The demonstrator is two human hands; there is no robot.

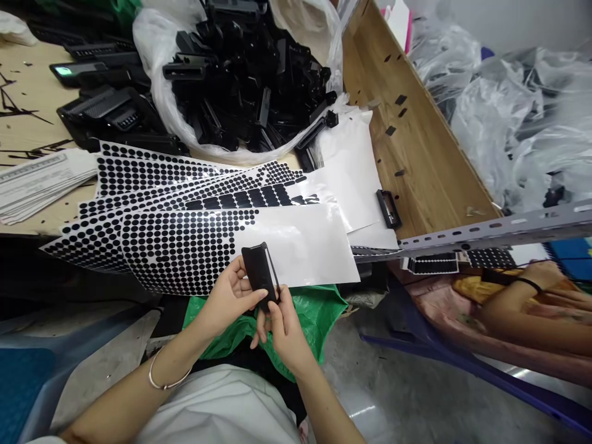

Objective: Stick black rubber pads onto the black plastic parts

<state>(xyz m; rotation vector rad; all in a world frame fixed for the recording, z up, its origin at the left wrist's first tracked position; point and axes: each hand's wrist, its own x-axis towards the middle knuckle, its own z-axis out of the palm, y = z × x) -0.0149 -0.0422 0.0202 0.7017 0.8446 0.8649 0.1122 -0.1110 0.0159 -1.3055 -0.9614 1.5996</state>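
Observation:
Both of my hands hold one flat black plastic part (259, 272) just below the table edge. My left hand (226, 302) grips it from the left, fingers curled round its side. At the part's lower end my right hand (283, 330) pinches with thumb and fingertips. Right above the hands lie sheets of black dot stickers (176, 240) on white backing, partly peeled to bare white (305, 246). A clear bag full of black plastic parts (245, 80) stands further back on the wooden table (416, 160).
Loose black parts (106, 111) and a stack of paper strips (37, 182) lie at the left. One black part (388, 208) rests near the table's right side. A green bag (314, 308) lies on my lap. Another person's arm (522, 296) shows at right, below a metal rail (499, 233).

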